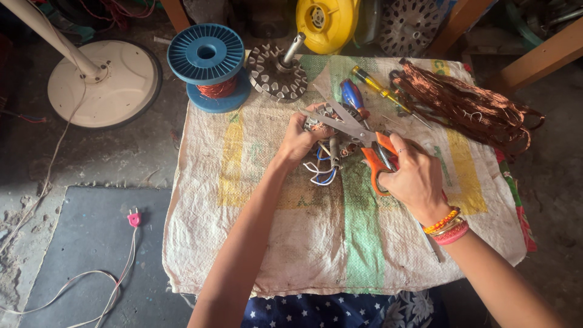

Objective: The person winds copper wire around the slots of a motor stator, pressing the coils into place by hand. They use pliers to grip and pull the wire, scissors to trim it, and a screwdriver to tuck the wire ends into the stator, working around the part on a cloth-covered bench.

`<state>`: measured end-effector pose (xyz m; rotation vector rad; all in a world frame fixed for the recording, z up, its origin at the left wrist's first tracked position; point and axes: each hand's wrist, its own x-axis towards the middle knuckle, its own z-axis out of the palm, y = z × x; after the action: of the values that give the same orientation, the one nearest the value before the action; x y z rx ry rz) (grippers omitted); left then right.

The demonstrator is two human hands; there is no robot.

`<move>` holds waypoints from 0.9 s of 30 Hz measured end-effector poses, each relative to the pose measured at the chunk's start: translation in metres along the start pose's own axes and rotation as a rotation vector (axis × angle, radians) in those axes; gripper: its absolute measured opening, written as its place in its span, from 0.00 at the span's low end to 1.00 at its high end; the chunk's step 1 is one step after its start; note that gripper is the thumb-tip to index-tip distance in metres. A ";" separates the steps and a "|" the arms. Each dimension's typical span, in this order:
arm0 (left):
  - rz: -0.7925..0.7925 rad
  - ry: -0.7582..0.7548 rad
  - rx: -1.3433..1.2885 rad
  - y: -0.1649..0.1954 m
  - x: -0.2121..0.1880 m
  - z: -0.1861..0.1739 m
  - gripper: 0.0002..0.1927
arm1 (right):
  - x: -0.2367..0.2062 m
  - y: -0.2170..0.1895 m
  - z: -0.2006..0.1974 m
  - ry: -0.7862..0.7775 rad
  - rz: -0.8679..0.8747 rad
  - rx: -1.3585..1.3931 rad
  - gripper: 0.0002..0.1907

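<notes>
Orange-handled scissors (pixel 364 143) sit clasped in the right hand (pixel 413 179), blades parted toward ten o'clock over a small wound motor part (pixel 331 136), which the left hand (pixel 300 141) holds tightly mid-desk on woven sacking (pixel 340 243); a blue wire spool (pixel 207 64) stands at eleven o'clock.

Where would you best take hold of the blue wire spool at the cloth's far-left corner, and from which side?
Judging by its shape, take the blue wire spool by its wide top flange rim, coming from above: it stands upright on its lower flange, and the copper-wound waist between is narrow and recessed.
</notes>
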<state>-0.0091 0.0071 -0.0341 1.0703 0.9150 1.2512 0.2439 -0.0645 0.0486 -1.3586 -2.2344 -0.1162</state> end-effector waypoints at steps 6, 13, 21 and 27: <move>-0.021 0.032 -0.006 0.006 0.000 0.003 0.32 | 0.001 0.000 0.000 -0.055 0.062 -0.008 0.32; 0.129 -0.052 0.083 0.004 -0.001 0.003 0.32 | 0.008 -0.014 -0.006 -0.132 0.109 -0.087 0.36; 0.097 -0.022 0.093 -0.001 0.002 0.002 0.30 | -0.002 0.005 0.014 -0.090 0.109 0.014 0.34; 0.113 -0.016 0.093 0.002 0.000 0.003 0.29 | 0.003 0.000 0.000 0.007 -0.010 -0.014 0.33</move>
<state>-0.0069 0.0068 -0.0310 1.2180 0.9183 1.3017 0.2424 -0.0622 0.0501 -1.3523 -2.2390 -0.1399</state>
